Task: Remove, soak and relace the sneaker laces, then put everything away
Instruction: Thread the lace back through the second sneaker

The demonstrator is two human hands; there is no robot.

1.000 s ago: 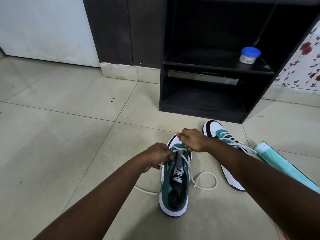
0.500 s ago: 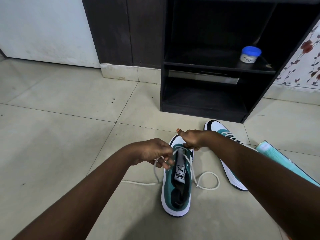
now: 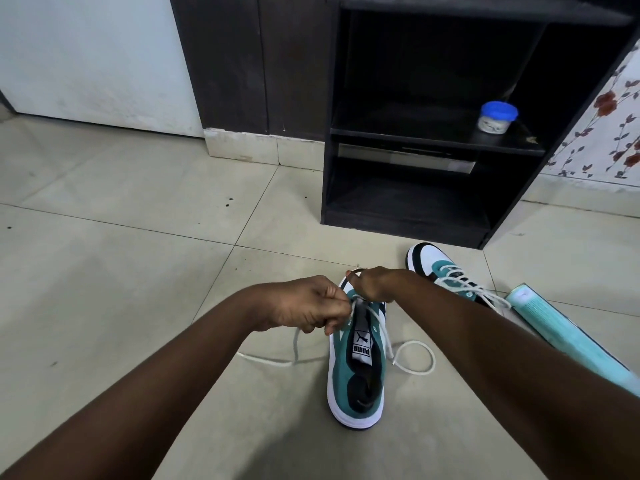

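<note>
Left hand [image 3: 304, 310] curled tight, pinching the lace [image 3: 389, 344] at the near sneaker [image 3: 356, 382]; right hand [image 3: 372, 284] curled over the toe end, apparently gripping lace too. Loose lace ends trailing on the floor [image 3: 138, 271] either side. Beyond, second sneaker [image 3: 436, 265], laced, beside a teal box [image 3: 561, 337]; jar [image 3: 497, 116] on the shelf [image 3: 433, 136]

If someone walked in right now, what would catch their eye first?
Both hands at the toe end of a teal sneaker on the floor: the left hand pinches its white lace, the right hand works the front eyelets. A second, laced sneaker lies just right, before a dark shelf holding a blue-lidded jar.
</note>
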